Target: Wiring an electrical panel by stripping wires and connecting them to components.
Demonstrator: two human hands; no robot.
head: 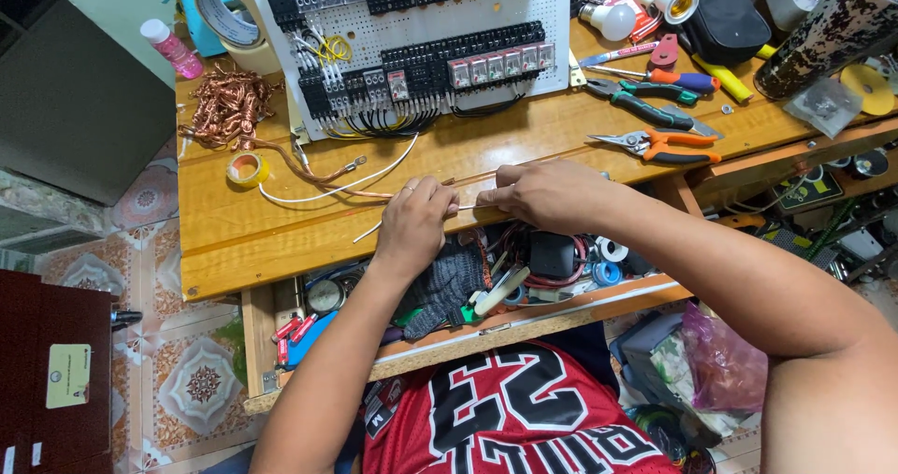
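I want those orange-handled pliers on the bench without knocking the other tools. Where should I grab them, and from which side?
Take the orange-handled pliers by the two handles, coming in from the bench's right front edge. They lie flat, jaws pointing left toward the hands, handles splayed to the right with bare wood in front. The green-handled pliers lie close behind, so a reach from the back would likely bump them.

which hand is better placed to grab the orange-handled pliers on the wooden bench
Probably the right hand: it pinches the thin white wire nearer the orange-handled pliers, on that side. The left hand is farther.
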